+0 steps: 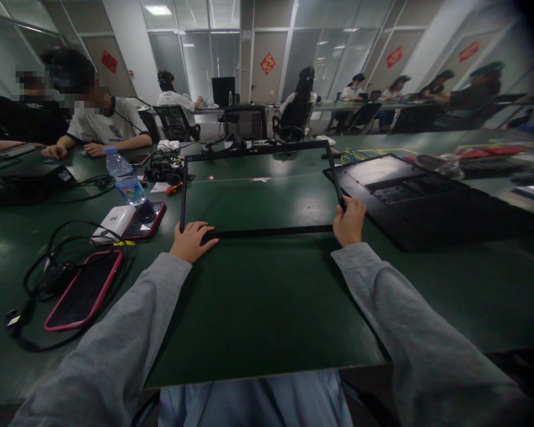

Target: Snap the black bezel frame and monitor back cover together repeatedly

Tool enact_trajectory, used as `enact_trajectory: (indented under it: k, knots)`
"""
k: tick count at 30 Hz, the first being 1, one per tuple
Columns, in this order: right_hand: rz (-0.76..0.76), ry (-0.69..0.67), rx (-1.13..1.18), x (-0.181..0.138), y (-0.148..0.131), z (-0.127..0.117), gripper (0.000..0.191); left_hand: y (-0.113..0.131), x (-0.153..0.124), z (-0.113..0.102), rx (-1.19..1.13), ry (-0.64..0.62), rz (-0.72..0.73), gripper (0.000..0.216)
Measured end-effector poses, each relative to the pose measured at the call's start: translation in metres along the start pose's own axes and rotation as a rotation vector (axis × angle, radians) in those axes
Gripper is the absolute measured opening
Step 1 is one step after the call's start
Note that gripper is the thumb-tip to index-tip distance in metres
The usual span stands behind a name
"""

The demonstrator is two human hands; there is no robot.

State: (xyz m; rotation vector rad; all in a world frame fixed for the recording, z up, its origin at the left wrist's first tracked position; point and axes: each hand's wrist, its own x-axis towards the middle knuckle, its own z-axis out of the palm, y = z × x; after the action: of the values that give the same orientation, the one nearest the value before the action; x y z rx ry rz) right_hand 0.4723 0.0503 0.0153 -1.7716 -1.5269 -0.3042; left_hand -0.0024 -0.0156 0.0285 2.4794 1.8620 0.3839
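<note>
A thin black screen bezel (273,231), an open rectangular frame, is tilted up over the green table, and the tabletop shows through its middle. My left hand (190,241) grips its lower left corner, thumb along the bottom bar. At the lower right corner, my right hand (350,223) is closed around the side bar. To the right of that hand lies a flat black laptop-like panel (431,207) with a recessed middle.
On the left lie a red-edged phone (83,290), a looped black cable (29,276), a white power bank (114,223) and another phone (146,219). Behind them stands a water bottle (127,181). A co-worker (111,121) sits at the far left; red items (489,153) lie at the right.
</note>
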Motion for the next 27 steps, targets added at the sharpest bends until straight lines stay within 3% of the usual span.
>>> enact_trajectory:
  k: [18, 27]
  knots:
    - [0.081, -0.165, 0.019, 0.002, 0.038, 0.035, 0.041, -0.002, 0.0, 0.003, 0.005, 0.001, 0.007, 0.05]
    - [0.115, -0.211, 0.049, 0.002, 0.043, 0.039, 0.038, -0.005, 0.0, 0.006, -0.022, 0.027, 0.016, 0.05]
